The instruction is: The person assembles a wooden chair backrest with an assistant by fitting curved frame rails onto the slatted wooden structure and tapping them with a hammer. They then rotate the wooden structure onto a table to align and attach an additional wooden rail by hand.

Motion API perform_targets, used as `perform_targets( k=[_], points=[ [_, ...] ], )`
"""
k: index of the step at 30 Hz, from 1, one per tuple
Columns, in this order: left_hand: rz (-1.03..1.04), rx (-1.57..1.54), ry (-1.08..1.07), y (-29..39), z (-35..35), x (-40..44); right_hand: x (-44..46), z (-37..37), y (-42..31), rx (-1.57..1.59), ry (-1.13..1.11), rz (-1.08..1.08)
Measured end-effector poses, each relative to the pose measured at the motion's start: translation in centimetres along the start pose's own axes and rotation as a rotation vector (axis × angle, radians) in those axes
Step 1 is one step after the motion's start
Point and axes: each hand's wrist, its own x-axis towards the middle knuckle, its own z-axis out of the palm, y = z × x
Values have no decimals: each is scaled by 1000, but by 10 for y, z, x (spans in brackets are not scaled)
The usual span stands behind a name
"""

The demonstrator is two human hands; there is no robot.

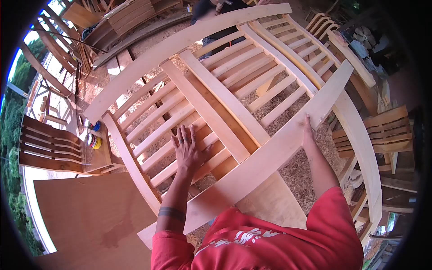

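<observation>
A slatted wooden frame point(204, 118) of pale, unpainted wood spreads out in front of me, with a long curved rail on the far side and a long near rail point(243, 177) close to my body. My left hand point(188, 150) lies with fingers spread over the slats in the left section, holding nothing. At the near rail's right part, my right hand point(309, 135) grips its edge; some of its fingers are hidden under the wood. Double uprights point(216, 119) divide the slats into sections.
Another person point(218, 22) is behind the far rail point(180, 42). A brown board point(94, 216) lies at lower left, near a yellow-labelled can point(93, 141). A curved wooden piece point(362, 153) and slatted chair part point(382, 130) stand at right. Shavings cover the ground point(299, 180).
</observation>
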Motion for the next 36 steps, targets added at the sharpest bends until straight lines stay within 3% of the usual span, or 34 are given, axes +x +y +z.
perform_targets(
  k=[4, 13, 16, 19, 25, 36],
  points=[
    [-7, -14, 9, 4, -4, 0, 10, -2, 1, -8, -22, 50],
    [-16, -30, 55, 5, -2, 1, 2, 1, 2, -50, 65, -57],
    [-18, -39, 57, 6, -5, 0, -15, 0, -12, -16, 6, 58],
    [-23, -38, 41, 8, -8, -1, -9, -4, -7, 14, -99, 32],
    [14, -7, 113, 4, 3, 0, -23, 4, -15, -4, 41, 11],
    [-2, 3, 95, 6, 1, 0, -11, 1, -8, 10, 8, 7]
  ],
)
